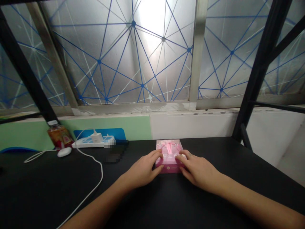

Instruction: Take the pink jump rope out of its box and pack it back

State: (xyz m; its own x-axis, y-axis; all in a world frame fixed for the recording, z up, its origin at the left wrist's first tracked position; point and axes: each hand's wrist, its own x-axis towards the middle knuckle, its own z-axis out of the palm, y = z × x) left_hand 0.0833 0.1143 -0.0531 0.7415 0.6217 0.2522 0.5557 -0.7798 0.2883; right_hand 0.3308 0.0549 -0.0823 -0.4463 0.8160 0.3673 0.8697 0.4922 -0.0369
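Note:
A small pink box (169, 157) lies flat on the black table, its top printed in light pink and its front side a darker pink. My left hand (145, 168) grips its left front corner, fingers on the top and thumb against the front side. At the right front corner, my right hand (196, 167) holds the box in the same way, with fingertips on the top edge and the thumb low at the front. The box's near corners are partly covered by my fingers.
On the black table (152, 206), a white power strip (83, 142) with a plugged-in charger (96, 137) stands at the back left. Near it are a drink bottle (59, 135), a white rounded case (64, 152) and a white cable (102, 171). Black metal posts (252, 70) rise at both sides.

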